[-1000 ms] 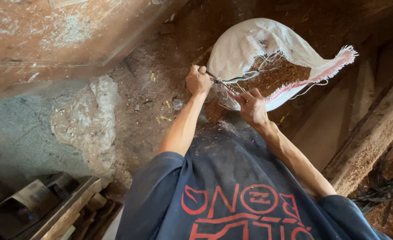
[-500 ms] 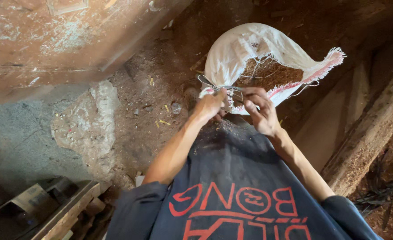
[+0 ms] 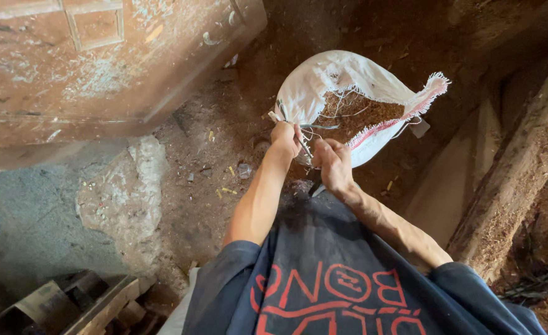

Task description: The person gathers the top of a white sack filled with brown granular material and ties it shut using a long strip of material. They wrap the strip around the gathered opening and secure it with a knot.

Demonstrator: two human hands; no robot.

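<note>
A white woven sack with a frayed pink edge stands open on the dirt floor, filled with brown sawdust-like material. My left hand pinches the sack's near rim and a loose string. Beside it, my right hand grips the rim and loose threads. Both hands are close together at the sack's front edge.
A worn rust-coloured wooden door leans at the upper left. A pale concrete patch breaks the dirt floor. Rough timber runs along the right. Wooden pallet pieces lie at the bottom left.
My hands have come together at the sack's near rim; a second ago they were apart with a thin string between them. The sack mouth now sags more open.
</note>
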